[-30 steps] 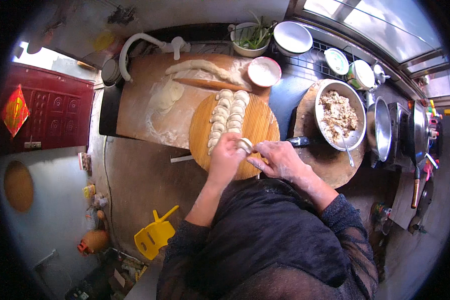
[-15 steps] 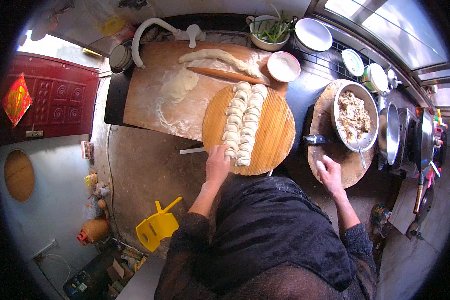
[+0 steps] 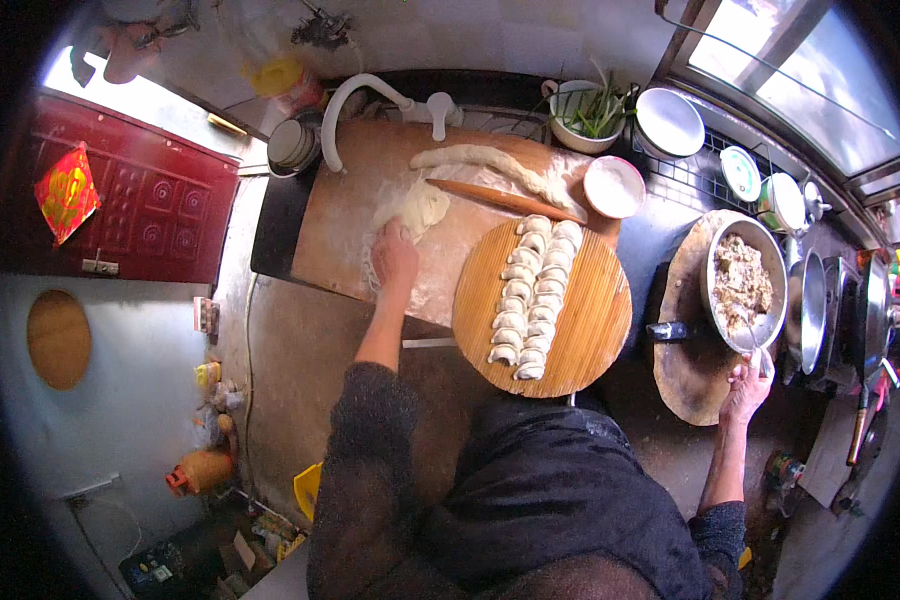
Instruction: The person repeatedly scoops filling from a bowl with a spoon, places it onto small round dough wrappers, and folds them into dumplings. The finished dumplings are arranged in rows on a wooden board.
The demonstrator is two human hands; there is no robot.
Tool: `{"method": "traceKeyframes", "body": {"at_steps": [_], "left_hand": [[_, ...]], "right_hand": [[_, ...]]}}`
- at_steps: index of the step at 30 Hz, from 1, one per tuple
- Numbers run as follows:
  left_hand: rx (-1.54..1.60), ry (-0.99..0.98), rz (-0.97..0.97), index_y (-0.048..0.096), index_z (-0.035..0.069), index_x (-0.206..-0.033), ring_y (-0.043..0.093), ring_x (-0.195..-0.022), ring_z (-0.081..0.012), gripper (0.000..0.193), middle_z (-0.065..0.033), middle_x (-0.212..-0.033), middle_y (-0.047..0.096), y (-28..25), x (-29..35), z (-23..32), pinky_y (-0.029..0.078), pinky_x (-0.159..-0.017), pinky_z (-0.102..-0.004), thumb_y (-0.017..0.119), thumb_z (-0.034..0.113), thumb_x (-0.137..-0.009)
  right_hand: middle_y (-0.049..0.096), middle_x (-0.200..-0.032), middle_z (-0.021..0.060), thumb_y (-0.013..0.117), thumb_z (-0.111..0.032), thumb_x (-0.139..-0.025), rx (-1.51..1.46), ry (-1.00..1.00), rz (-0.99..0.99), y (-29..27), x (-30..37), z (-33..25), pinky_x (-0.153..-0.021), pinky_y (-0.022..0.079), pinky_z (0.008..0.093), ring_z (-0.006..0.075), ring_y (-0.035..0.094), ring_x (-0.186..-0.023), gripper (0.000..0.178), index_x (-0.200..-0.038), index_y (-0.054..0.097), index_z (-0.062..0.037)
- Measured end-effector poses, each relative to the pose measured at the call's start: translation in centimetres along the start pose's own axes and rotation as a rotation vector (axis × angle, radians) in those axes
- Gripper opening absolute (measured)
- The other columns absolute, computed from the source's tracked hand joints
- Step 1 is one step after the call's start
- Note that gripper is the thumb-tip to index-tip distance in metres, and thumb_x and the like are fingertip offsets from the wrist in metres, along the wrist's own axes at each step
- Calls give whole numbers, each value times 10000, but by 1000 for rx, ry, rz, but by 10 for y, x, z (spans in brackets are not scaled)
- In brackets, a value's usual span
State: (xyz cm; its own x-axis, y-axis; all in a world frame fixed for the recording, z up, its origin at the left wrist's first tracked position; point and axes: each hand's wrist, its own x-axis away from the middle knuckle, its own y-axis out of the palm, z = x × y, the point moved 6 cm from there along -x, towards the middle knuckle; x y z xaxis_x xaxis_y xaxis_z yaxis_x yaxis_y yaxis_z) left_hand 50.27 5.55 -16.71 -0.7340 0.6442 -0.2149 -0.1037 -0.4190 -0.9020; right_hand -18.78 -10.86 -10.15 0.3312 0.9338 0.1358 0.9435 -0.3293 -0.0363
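Observation:
My left hand [image 3: 396,258] reaches over the floured wooden board [image 3: 325,235], its fingers closed on the near edge of the flat dough wrappers [image 3: 426,208]. How many wrappers it grips is hidden. At the right, my right hand [image 3: 744,390] is closed on the handle of a metal spoon [image 3: 753,340], which dips into a white bowl [image 3: 778,318] of minced filling [image 3: 742,278]. Between the hands, a round wooden board [image 3: 595,325] carries two rows of folded dumplings [image 3: 530,290]. Behind the wrappers lie a rolling pin [image 3: 500,198] and a long dough roll [image 3: 490,163].
A small bowl of flour [image 3: 614,188] stands behind the round board. The bowl of filling rests on a worn wooden slab [image 3: 682,375]; a black-handled tool [image 3: 668,331] lies there. A white faucet [image 3: 370,88] arches over the board's back left. A metal basin [image 3: 810,310] and wok [image 3: 870,310] stand far right.
My left hand has left the dumpling rows and moved forward and left to the wrappers. My right hand has moved right and taken hold of the spoon. The whole view has shifted.

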Motion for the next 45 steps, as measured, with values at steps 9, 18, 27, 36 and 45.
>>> {"method": "traceKeyframes", "body": {"at_steps": [9, 18, 27, 36, 45], "left_hand": [[-332, -47, -372, 529, 152, -1374, 499, -1264, -379, 532, -206, -1303, 541, 27, -63, 11, 415, -1046, -509, 665, 270, -873], [-303, 356, -593, 539, 271, -1357, 473, -1293, -366, 507, -144, -1377, 510, 43, -87, -24, 421, -1062, -492, 653, 195, -869], [-448, 634, -424, 553, 110, -1321, 514, -1274, -311, 478, -131, -1348, 570, 46, -97, -57, 414, -1064, -470, 643, 321, -902], [-325, 466, -241, 561, 11, -1282, 614, -1118, -361, 464, -177, -1218, 648, 45, -105, -84, 488, -949, -451, 663, 287, -923], [743, -257, -188, 545, -100, -1219, 646, -1088, -299, 416, -213, -1178, 656, -69, -43, 33, 515, -932, -405, 632, 192, -935]], "right_hand": [[629, -910, 12, 574, -262, -1027, 123, -100, 5, 16, -17, -30, -507, 398, 199, 49, 510, -579, 270, -1194, 622, -55], [596, -891, -2, 520, -258, -1029, 264, -83, -86, 24, -27, -27, -495, 378, 197, 47, 517, -586, 246, -1161, 645, -91], [650, -866, -3, 552, -285, -1009, 410, -100, -172, 11, -7, -50, -520, 389, 215, 46, 505, -607, 274, -1146, 670, -78], [657, -854, 46, 530, -235, -1021, 565, -169, -220, 18, -1, -64, -592, 472, 261, 100, 572, -627, 270, -1087, 685, -24], [668, -881, -1, 619, -197, -983, 159, 3, -206, -8, -21, -74, -568, 419, 203, 46, 544, -653, 150, -1004, 683, -64]]}}
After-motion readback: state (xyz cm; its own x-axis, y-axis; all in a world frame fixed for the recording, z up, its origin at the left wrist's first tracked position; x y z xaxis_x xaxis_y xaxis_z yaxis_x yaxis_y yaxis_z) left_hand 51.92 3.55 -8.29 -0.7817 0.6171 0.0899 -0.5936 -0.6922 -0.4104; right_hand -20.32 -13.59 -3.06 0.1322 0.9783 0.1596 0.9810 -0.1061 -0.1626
